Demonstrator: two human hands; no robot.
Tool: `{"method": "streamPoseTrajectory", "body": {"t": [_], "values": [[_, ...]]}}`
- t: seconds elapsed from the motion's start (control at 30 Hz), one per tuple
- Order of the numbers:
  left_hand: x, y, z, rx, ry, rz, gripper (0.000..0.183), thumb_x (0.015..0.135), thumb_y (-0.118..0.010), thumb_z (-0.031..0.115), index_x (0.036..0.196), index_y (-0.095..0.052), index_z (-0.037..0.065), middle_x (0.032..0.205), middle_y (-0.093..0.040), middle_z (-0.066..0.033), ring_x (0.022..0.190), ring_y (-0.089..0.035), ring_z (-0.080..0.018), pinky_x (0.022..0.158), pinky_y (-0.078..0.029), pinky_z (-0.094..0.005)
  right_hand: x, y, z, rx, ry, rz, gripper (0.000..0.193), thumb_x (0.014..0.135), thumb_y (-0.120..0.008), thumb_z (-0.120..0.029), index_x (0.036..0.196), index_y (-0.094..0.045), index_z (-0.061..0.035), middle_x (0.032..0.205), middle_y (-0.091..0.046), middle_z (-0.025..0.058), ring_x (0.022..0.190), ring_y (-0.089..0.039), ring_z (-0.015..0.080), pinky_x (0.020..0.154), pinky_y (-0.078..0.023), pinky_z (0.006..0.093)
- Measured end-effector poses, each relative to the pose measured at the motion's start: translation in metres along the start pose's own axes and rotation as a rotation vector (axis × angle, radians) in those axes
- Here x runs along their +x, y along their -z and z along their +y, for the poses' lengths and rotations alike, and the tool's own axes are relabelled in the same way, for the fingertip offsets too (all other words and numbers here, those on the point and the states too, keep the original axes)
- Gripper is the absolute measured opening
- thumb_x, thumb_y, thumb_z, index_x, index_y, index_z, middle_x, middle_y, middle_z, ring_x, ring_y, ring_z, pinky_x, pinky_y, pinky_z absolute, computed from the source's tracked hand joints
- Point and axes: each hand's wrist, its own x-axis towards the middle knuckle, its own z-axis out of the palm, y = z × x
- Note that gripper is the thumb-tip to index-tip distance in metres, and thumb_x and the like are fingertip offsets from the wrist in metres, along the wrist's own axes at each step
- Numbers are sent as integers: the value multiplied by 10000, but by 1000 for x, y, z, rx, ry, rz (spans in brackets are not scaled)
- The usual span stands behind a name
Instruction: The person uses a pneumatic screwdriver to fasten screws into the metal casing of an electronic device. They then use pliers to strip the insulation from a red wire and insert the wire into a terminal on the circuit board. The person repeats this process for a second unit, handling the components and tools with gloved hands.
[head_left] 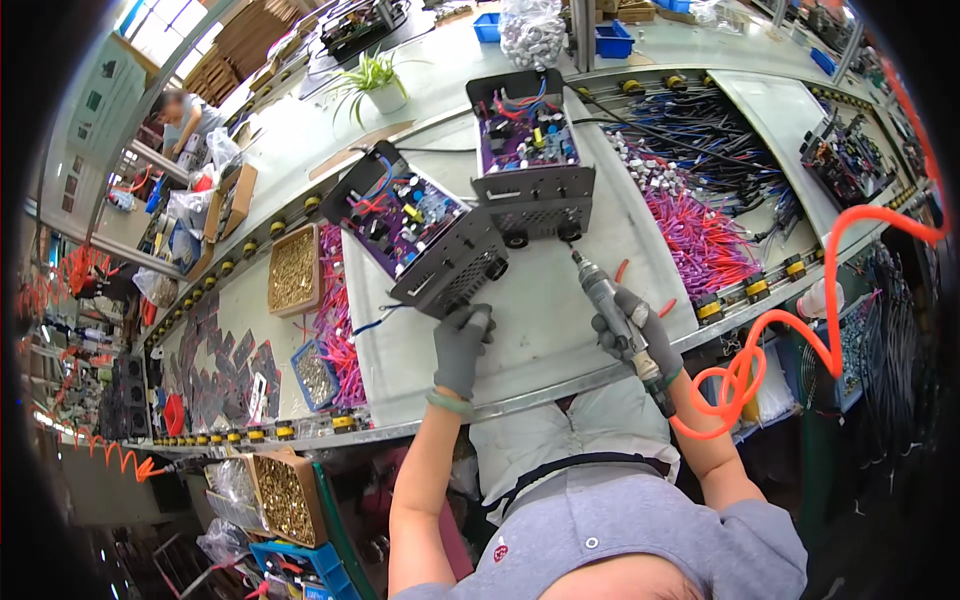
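At the board's [530, 355] far left, the left chassis [455, 265] is met by the curled left hand [462, 348], seemingly for steadying; whether it is gripped cannot be told. Right of the board's middle, the driver [606, 296] is grasped by the right hand [645, 332], bit toward the right chassis [535, 190].

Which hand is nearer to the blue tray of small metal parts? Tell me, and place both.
Left. The left hand is right of the blue tray, at a black housing; the right hand is farther right, around a power driver.
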Motion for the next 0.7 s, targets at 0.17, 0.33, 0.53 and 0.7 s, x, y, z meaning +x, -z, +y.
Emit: {"method": "streamPoseTrajectory", "body": {"t": [0.17, 0.33, 0.53, 0.7], "values": [[6, 1, 8, -54, -20, 13, 263, 931, -583, 197, 1021, -693, -24, 806, -680, -62, 625, -594, -100, 509, -425, -227, 8, -4, 8, 45, 112, 107, 450, 975, -537, -445, 1278, -484, -116, 839, -640, 42, 604, -634, 100, 455, -475, 197], [1, 9, 8, -218, 7, -54, 306, 965, -563, 206, 1137, -625, -39, 839, -664, -59, 617, -572, -110, 513, -422, -227, -18, -7, -29, -297, 44, -13, 496, 933, -558, -324, 1347, -439, -77, 831, -621, 41, 604, -619, 94, 462, -481, 216], [-33, 21, -12, -767, 174, -332, 280, 982, -590, 276, 1150, -569, 52, 794, -597, 8, 579, -495, -79, 499, -384, -214, -78, -54, -44, -475, -301, -349, 813, 717, -676, -202, 1456, -370, -51, 904, -535, 39, 638, -562, 87, 529, -499, 230], [-53, 26, -14, -1047, 99, -475, 286, 997, -563, 352, 1033, -571, 68, 728, -572, 29, 553, -445, -63, 472, -354, -204, -73, -70, -27, -480, -391, -459, 855, 707, -694, -224, 1456, -332, -25, 913, -559, 60, 697, -578, 99, 579, -501, 245]]}}
